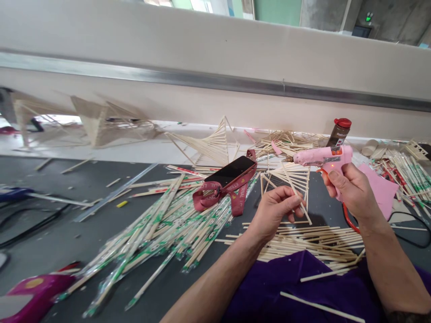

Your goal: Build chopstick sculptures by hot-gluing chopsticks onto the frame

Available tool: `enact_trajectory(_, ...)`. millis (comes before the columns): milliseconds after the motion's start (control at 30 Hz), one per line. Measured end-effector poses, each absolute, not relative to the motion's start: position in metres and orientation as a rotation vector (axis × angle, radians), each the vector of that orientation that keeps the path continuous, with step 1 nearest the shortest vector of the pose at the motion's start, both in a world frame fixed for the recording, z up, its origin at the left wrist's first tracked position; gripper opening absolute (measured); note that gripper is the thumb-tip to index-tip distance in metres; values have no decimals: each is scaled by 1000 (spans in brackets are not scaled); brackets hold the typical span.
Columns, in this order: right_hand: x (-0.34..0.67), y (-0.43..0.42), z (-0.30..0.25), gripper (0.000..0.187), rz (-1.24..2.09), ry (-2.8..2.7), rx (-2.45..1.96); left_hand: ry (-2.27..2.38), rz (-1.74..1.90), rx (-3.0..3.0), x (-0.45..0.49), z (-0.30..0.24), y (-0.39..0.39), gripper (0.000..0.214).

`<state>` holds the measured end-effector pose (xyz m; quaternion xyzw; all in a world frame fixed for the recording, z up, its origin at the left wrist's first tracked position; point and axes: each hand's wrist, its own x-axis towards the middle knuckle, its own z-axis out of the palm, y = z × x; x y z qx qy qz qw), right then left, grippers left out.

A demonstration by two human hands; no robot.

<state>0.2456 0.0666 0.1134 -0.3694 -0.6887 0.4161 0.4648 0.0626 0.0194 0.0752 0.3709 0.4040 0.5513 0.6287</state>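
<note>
My right hand (350, 188) is wrapped round the grip of a pink hot glue gun (323, 155), whose nozzle points left and whose small orange light is lit. Between the fingertips of my left hand (278, 208) is a thin wooden chopstick (296, 188), slanting up toward the nozzle. Just behind it stands a small frame of chopsticks (303, 181) with a fanned row of sticks, partly hidden by my left hand. Loose chopsticks (316, 240) lie in a pile nearer to me, below both hands.
Wrapped chopsticks (161, 233) cover the table left of centre, with a phone (232, 171) on a red strap (239, 199) behind them. Finished-looking stick frames (208, 146) stand along the white partition (202, 98). A red-capped bottle (339, 132) and pink cloth (379, 186) are at right.
</note>
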Motion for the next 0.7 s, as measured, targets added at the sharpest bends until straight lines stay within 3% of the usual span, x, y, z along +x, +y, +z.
enact_trajectory(700, 246, 66, 113, 24, 1021, -1685, -878, 914, 1257, 852, 62, 76, 19, 34)
